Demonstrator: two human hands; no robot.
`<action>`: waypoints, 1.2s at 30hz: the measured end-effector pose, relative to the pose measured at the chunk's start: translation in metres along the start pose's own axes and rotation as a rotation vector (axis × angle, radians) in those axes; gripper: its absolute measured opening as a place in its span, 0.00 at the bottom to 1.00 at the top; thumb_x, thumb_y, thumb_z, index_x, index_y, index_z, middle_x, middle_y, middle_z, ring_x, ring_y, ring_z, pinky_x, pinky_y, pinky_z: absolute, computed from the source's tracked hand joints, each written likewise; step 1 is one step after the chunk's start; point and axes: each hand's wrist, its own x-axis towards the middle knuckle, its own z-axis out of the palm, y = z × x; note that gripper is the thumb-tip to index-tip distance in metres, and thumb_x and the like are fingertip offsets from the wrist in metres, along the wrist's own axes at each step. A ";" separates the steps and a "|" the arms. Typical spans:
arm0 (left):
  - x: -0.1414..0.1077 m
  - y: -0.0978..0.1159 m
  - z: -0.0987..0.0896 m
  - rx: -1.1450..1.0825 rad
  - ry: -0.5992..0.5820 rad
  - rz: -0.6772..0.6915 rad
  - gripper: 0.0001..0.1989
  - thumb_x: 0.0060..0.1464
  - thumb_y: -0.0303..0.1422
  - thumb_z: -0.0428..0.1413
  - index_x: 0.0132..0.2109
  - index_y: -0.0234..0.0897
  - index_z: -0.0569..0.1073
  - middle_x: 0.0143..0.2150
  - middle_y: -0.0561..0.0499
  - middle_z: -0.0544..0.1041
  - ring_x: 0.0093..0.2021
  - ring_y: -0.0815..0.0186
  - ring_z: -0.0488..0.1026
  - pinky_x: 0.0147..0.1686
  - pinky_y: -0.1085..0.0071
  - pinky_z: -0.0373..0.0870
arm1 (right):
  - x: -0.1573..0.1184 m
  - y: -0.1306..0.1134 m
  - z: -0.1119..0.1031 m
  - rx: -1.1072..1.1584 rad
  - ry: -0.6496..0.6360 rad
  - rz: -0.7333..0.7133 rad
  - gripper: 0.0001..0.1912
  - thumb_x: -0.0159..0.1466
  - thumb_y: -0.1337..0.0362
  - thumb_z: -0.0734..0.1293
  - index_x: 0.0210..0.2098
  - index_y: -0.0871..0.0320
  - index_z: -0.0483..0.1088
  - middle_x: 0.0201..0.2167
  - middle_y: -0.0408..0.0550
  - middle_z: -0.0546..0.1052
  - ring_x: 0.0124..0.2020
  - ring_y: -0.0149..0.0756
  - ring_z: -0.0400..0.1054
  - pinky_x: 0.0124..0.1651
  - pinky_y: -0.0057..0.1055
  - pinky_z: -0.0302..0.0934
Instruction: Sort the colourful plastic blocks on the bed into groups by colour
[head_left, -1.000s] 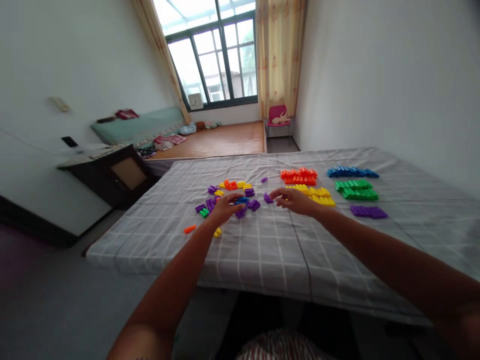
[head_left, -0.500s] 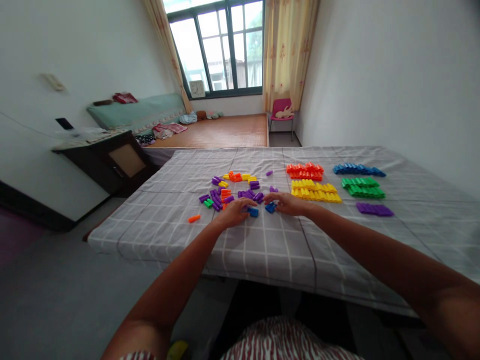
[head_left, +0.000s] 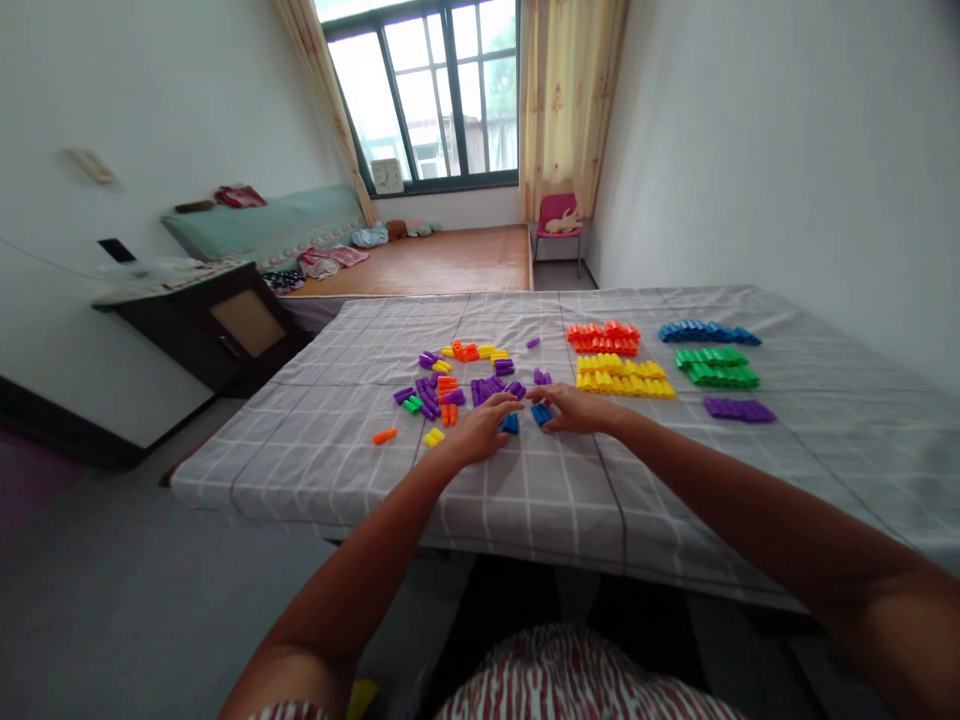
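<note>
My left hand (head_left: 484, 430) rests low over the checked cloth, its thumb and fingers closed around a small blue plastic piece (head_left: 511, 424). Just to the right, my right hand (head_left: 571, 408) has its fingers curled over another blue plastic piece (head_left: 541, 414). A narrow gap separates the two blue pieces. Beyond my left hand lie loose purple pieces (head_left: 489, 388), with orange pieces (head_left: 448, 414) and a green piece (head_left: 412, 405) among others to the left. Yellow pieces (head_left: 433, 438) sit beside my left wrist.
On the right are grouped rows: orange (head_left: 604, 338), yellow (head_left: 625, 377), blue (head_left: 709, 332), green (head_left: 717, 367) and purple (head_left: 739, 409). A lone orange piece (head_left: 385, 436) lies near the left. The cloth-covered table (head_left: 525, 500) has its front edge close to me.
The left-hand blue piece has shifted slightly toward the right one. Yellow pieces by my left wrist now show where my arm covered them. The whole view has moved a little.
</note>
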 end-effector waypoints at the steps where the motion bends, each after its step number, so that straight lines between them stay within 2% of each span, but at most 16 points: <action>1: -0.001 -0.002 -0.002 -0.006 0.001 -0.015 0.29 0.48 0.23 0.57 0.59 0.40 0.68 0.63 0.45 0.65 0.57 0.61 0.69 0.57 0.64 0.66 | -0.001 0.002 -0.001 0.004 -0.002 0.013 0.32 0.50 0.69 0.74 0.54 0.57 0.69 0.49 0.53 0.76 0.45 0.42 0.71 0.49 0.37 0.64; 5: -0.005 -0.007 -0.004 0.011 -0.007 -0.158 0.25 0.49 0.25 0.58 0.56 0.38 0.71 0.54 0.45 0.72 0.45 0.64 0.75 0.49 0.66 0.72 | 0.000 0.003 0.001 -0.013 0.000 0.035 0.27 0.52 0.66 0.73 0.51 0.58 0.71 0.47 0.53 0.76 0.44 0.41 0.71 0.49 0.35 0.63; 7: -0.006 -0.007 -0.003 0.018 -0.004 -0.190 0.22 0.50 0.27 0.57 0.54 0.38 0.72 0.50 0.46 0.74 0.42 0.64 0.75 0.48 0.67 0.72 | 0.002 -0.002 0.003 -0.026 0.001 0.040 0.23 0.53 0.67 0.72 0.49 0.58 0.72 0.44 0.52 0.77 0.42 0.39 0.72 0.47 0.33 0.64; 10: -0.008 -0.003 -0.003 0.012 0.007 -0.172 0.22 0.51 0.29 0.58 0.55 0.40 0.72 0.53 0.47 0.73 0.41 0.65 0.75 0.47 0.67 0.72 | 0.003 -0.009 0.001 -0.025 -0.009 0.065 0.21 0.53 0.65 0.73 0.47 0.59 0.73 0.41 0.51 0.77 0.37 0.37 0.72 0.42 0.31 0.64; 13: -0.017 -0.004 -0.005 0.026 0.049 -0.168 0.21 0.55 0.33 0.56 0.56 0.42 0.71 0.57 0.47 0.71 0.41 0.65 0.76 0.47 0.65 0.73 | -0.004 -0.008 -0.013 0.008 -0.001 0.047 0.20 0.53 0.64 0.74 0.45 0.59 0.73 0.42 0.50 0.77 0.33 0.34 0.71 0.38 0.29 0.64; 15: -0.026 -0.011 -0.006 0.051 0.083 -0.169 0.19 0.58 0.35 0.52 0.56 0.42 0.71 0.57 0.46 0.71 0.45 0.63 0.76 0.49 0.64 0.73 | -0.014 0.005 -0.031 0.019 0.052 0.018 0.20 0.54 0.64 0.73 0.47 0.58 0.73 0.42 0.49 0.76 0.33 0.32 0.70 0.38 0.29 0.64; 17: -0.034 -0.023 -0.006 0.079 0.132 -0.138 0.18 0.59 0.37 0.50 0.54 0.42 0.73 0.56 0.46 0.72 0.50 0.61 0.74 0.52 0.63 0.72 | -0.027 0.030 -0.057 0.014 0.140 0.034 0.21 0.55 0.65 0.71 0.48 0.57 0.72 0.43 0.48 0.76 0.34 0.32 0.71 0.39 0.28 0.64; 19: -0.040 -0.037 -0.004 0.128 0.167 -0.102 0.17 0.60 0.37 0.50 0.53 0.42 0.74 0.55 0.46 0.73 0.53 0.59 0.73 0.54 0.61 0.71 | -0.045 0.069 -0.088 -0.007 0.253 0.118 0.21 0.55 0.65 0.70 0.49 0.57 0.72 0.43 0.48 0.76 0.34 0.32 0.71 0.39 0.29 0.65; 23: -0.041 -0.057 -0.001 0.243 0.234 -0.044 0.16 0.60 0.38 0.49 0.51 0.42 0.75 0.54 0.46 0.75 0.54 0.58 0.72 0.54 0.59 0.72 | -0.091 0.165 -0.150 -0.148 0.491 0.416 0.22 0.54 0.67 0.68 0.49 0.59 0.73 0.46 0.51 0.76 0.35 0.34 0.71 0.42 0.30 0.66; 26: -0.036 -0.063 0.001 0.324 0.264 -0.038 0.16 0.61 0.39 0.49 0.50 0.43 0.76 0.53 0.46 0.75 0.53 0.58 0.72 0.53 0.58 0.72 | -0.125 0.234 -0.180 -0.349 0.581 0.696 0.23 0.52 0.69 0.67 0.48 0.60 0.74 0.47 0.54 0.77 0.41 0.40 0.72 0.47 0.33 0.65; 28: -0.033 -0.065 0.001 0.362 0.281 -0.044 0.16 0.61 0.40 0.48 0.49 0.43 0.76 0.53 0.46 0.75 0.53 0.58 0.73 0.52 0.58 0.73 | -0.141 0.269 -0.189 -0.433 0.569 0.813 0.23 0.51 0.70 0.67 0.48 0.60 0.74 0.48 0.54 0.77 0.45 0.43 0.71 0.49 0.34 0.64; 31: -0.031 -0.068 0.002 0.389 0.284 -0.055 0.16 0.61 0.40 0.48 0.49 0.44 0.76 0.53 0.47 0.75 0.53 0.58 0.73 0.53 0.59 0.73 | -0.148 0.304 -0.190 -0.484 0.475 0.859 0.24 0.52 0.71 0.67 0.50 0.60 0.73 0.50 0.55 0.76 0.48 0.44 0.70 0.50 0.33 0.63; 36: -0.033 -0.070 0.003 0.399 0.288 -0.056 0.16 0.61 0.41 0.48 0.49 0.45 0.77 0.53 0.47 0.75 0.52 0.58 0.73 0.52 0.60 0.73 | -0.131 0.327 -0.182 -0.491 0.345 0.840 0.26 0.53 0.72 0.66 0.53 0.60 0.72 0.52 0.54 0.76 0.51 0.44 0.70 0.51 0.32 0.62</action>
